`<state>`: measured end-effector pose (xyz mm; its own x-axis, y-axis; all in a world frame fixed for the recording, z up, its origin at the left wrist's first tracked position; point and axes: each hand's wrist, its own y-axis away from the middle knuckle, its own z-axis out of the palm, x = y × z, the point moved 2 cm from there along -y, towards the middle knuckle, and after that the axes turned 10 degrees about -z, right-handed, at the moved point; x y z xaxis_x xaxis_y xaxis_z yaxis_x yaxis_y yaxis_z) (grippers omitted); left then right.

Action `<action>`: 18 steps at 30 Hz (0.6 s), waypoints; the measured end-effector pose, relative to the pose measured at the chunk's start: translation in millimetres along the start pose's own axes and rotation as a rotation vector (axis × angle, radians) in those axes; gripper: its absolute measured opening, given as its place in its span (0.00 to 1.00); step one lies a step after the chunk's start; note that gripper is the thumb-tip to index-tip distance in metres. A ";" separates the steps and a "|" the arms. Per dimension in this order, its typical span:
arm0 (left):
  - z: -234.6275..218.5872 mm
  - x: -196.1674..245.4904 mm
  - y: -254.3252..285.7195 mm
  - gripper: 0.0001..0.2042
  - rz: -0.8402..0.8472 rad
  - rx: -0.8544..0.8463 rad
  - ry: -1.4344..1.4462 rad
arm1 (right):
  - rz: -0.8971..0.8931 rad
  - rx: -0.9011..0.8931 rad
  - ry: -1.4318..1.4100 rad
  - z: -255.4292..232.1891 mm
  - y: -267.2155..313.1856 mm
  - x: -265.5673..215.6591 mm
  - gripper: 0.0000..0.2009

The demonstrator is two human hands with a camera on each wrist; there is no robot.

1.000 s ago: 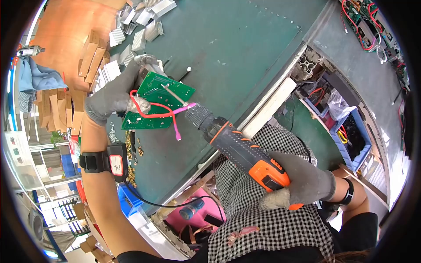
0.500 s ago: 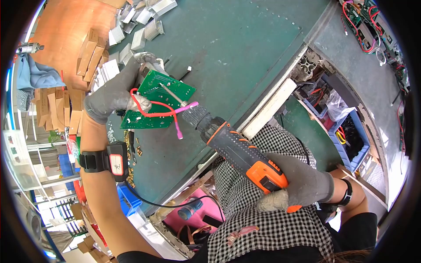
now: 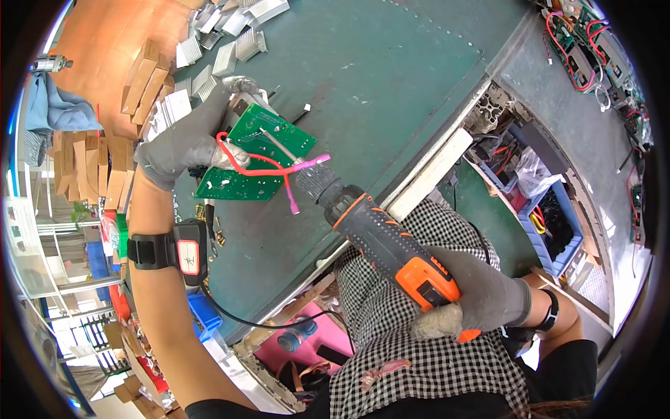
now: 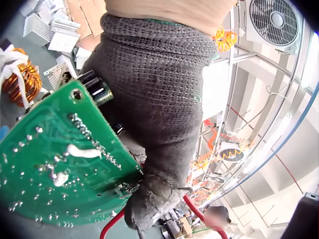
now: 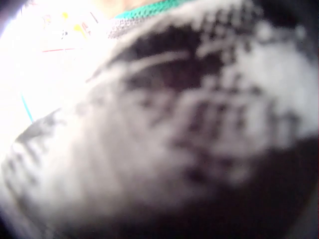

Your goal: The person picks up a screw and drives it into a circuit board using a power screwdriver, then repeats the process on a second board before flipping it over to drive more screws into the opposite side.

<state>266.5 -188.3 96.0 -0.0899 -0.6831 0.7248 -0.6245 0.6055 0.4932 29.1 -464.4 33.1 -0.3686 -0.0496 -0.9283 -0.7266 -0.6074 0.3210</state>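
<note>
My gloved left hand holds a green circuit board, tilted above the bench, with the thumb on its soldered face. In the left wrist view, black cylindrical parts show behind the board's edge. A red wire with pink-sleeved ends loops out beside the thumb and across the board. My gloved right hand grips an orange-and-black power screwdriver by its handle. Its long bit points to the board's face, the tip right at the upper part. The right wrist view shows mostly blurred checked cloth.
Several finned heat sinks lie on the green bench at the back left, near cardboard pieces. Brass-coloured small parts lie below the board. Blue bins with wires stand at right, and more wired boards lie beyond.
The whole view shifts slightly. The red wire's pink ends have swung a little up and to the right. Both hands keep their holds, and the bit stays at the board's upper part.
</note>
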 end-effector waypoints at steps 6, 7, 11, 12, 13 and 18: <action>-1.5 -2.2 0.5 0.47 -0.016 0.025 -0.028 | -0.022 0.040 -0.029 3.6 3.2 2.8 0.32; -1.0 -1.6 0.5 0.47 -0.018 0.022 -0.025 | 0.001 0.029 -0.051 3.4 3.1 -0.7 0.32; -1.3 -1.6 0.9 0.47 -0.001 0.017 -0.024 | 0.061 -0.001 -0.104 3.5 2.8 -1.4 0.33; -2.2 -2.2 0.2 0.47 0.001 0.012 -0.032 | 0.045 -0.007 -0.087 3.4 2.6 -1.9 0.32; -2.5 -2.9 -0.1 0.47 0.003 0.008 -0.041 | 0.029 -0.014 -0.071 3.3 2.4 -2.6 0.31; 1.2 1.0 1.9 0.46 -0.013 0.024 0.002 | 0.043 -0.004 -0.639 15.0 9.7 2.1 0.27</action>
<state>264.3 -188.3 97.1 -0.0801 -0.6898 0.7196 -0.6443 0.5866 0.4907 12.5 -458.6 37.1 -0.6712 0.4077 -0.6191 -0.7019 -0.6183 0.3536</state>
